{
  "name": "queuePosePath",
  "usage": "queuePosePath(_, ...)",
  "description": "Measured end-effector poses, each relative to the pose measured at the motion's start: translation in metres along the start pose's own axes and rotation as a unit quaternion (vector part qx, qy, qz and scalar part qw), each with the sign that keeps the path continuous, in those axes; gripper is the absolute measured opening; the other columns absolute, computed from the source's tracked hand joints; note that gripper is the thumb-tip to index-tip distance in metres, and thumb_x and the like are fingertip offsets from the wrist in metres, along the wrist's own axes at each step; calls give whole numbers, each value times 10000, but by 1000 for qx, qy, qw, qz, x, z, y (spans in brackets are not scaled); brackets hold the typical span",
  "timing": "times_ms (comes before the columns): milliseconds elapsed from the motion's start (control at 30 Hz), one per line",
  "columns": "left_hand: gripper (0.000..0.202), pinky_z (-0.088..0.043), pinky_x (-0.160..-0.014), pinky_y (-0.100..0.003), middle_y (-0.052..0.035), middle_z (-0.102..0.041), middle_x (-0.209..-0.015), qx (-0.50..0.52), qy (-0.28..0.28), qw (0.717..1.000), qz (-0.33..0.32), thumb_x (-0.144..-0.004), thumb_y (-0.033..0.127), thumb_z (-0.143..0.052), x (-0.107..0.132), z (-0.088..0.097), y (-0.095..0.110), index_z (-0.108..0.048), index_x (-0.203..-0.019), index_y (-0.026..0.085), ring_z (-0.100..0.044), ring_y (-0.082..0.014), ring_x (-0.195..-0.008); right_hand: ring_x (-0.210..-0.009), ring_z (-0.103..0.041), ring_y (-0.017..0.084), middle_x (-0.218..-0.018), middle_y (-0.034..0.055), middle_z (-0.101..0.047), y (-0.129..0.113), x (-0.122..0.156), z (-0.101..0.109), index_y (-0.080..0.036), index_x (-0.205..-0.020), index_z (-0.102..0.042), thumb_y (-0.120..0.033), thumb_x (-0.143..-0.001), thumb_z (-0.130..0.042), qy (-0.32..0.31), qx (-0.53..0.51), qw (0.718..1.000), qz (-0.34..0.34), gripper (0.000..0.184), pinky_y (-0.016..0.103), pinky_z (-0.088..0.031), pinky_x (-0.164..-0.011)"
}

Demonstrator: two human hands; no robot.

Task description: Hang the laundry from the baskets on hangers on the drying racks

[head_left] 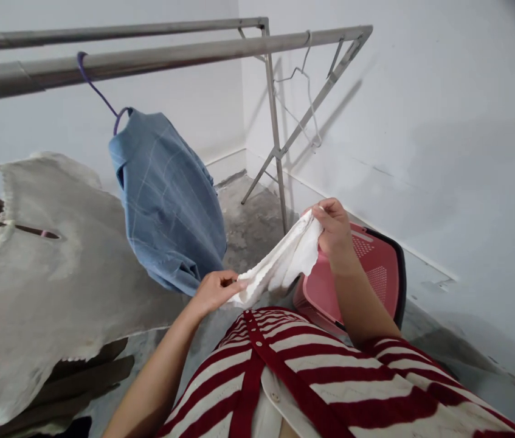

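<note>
A white cloth (283, 258) with a wavy edge is stretched between my two hands, in front of my striped top. My left hand (217, 289) pinches its lower left end. Higher up and to the right, my right hand (331, 226) grips the other end between thumb and fingers. What kind of garment it is, I cannot tell. Just left of my left hand hangs a blue checked shirt (170, 194) on a purple hanger (97, 91). Behind and below my right arm stands a pink basket (325, 289) with a dark rim.
A metal drying rack (157, 58) crosses the upper view, its legs (276, 152) standing near the wall corner. A bare wire hanger (309, 91) hangs at its right end. A pale lace-edged garment (70, 255) fills the left side, with dark clothing (88, 377) below.
</note>
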State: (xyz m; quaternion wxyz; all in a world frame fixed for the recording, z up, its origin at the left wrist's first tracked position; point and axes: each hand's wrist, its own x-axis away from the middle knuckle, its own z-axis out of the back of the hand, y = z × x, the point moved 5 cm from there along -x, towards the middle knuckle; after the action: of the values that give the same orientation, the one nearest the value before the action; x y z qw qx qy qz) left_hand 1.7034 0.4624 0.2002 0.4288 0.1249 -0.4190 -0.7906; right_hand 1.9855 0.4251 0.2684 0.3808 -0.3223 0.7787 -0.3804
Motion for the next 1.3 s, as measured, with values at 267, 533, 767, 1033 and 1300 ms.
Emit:
queuePosePath(267, 180, -288, -584, -249, 19, -507, -605, -135, 119, 982, 60, -731, 323, -507, -15, -4, -10, -597, -617, 218, -461, -142, -600, -596, -608, 144, -656, -23, -650, -22, 27, -20, -227, -681, -504, -303, -700, -720, -86, 6, 996, 14, 230, 285, -483, -568)
queuePosePath(533, 253, -450, -641, -263, -24, -618, -770, 126, 302, 938, 117, -687, 281, -437, -24, 12, -44, -592, -878, 221, -584, -173, -720, -696, -636, 161, -797, 42, -692, -28, 41, -20, -206, -637, -540, -232, -714, -706, -351, 72, 932, 53, 184, 294, -487, -607)
queuePosePath(767, 290, -472, -578, -249, -5, -639, -766, 402, 351, 839, 104, -645, 381, -544, -23, 2, -34, -552, -880, 213, -593, -137, -625, -616, -544, 112, -686, -3, -605, 55, 18, 8, -179, -753, -586, -363, -760, -650, -405, 276, 863, -121, 195, 233, -429, -564)
queuePosePath(1033, 262, -473, -755, -279, -13, -700, -860, 72, 250, 961, 91, -730, 260, -478, -14, -39, -30, -650, -922, 211, -632, -186, -808, -956, -573, 181, -1102, 93, -591, 7, -147, 46, -196, -1097, -507, -390, -738, -613, 91, 343, 923, 149, 421, 360, -457, -890)
queuePosePath(1300, 360, -422, -849, -262, -32, -711, -990, -150, 146, 966, 152, -744, 128, -443, -4, -37, -22, -671, -1003, 231, -633, -191, -976, -769, -582, 202, -843, 77, -616, 2, -280, 10, -110, -1084, -528, -185, -706, -552, 108, 433, 893, 48, 386, 376, -467, -778)
